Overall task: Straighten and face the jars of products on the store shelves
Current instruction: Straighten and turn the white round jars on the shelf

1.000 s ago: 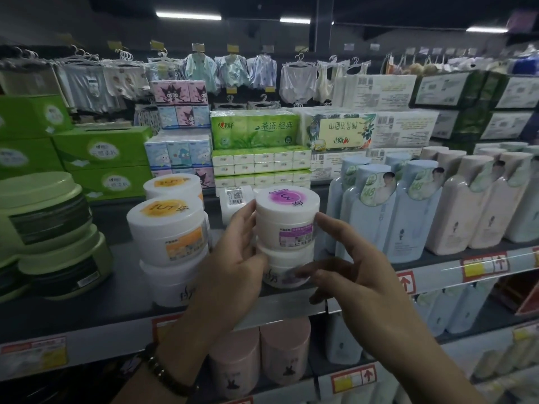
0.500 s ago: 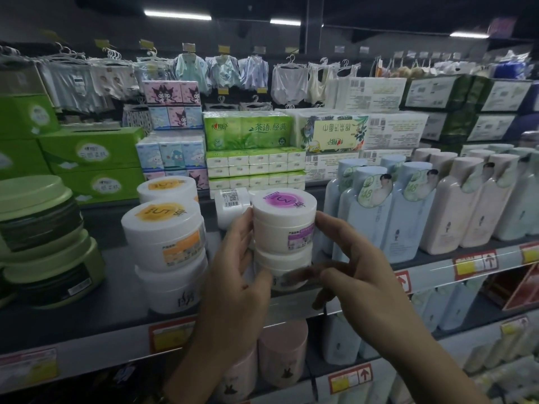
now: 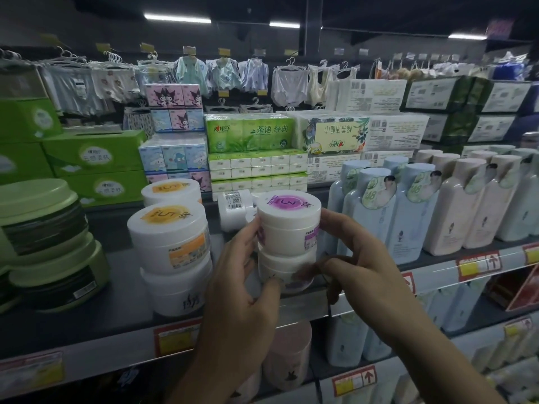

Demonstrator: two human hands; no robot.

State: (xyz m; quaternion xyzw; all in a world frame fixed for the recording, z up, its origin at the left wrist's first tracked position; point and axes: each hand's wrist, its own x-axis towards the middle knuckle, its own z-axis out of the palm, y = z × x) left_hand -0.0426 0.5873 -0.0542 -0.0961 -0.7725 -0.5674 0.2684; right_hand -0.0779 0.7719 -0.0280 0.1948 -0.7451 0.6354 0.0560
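Purple-topped jar [image 3: 288,225] sits stacked on a lower white jar [image 3: 287,271] at the shelf [image 3: 96,325] front, between the orange-topped stack [image 3: 170,237] and blue bottles [image 3: 367,217]. Since a second ago its purple label has swung rightward, so facing continues. Left hand [image 3: 242,290] and right hand [image 3: 358,266] clasp the pair.

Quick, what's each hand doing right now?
Left hand: closed around the stacked white jars, fingers on the purple-lidded top jar.
Right hand: gripping the same stack, fingertips on the lower jar.
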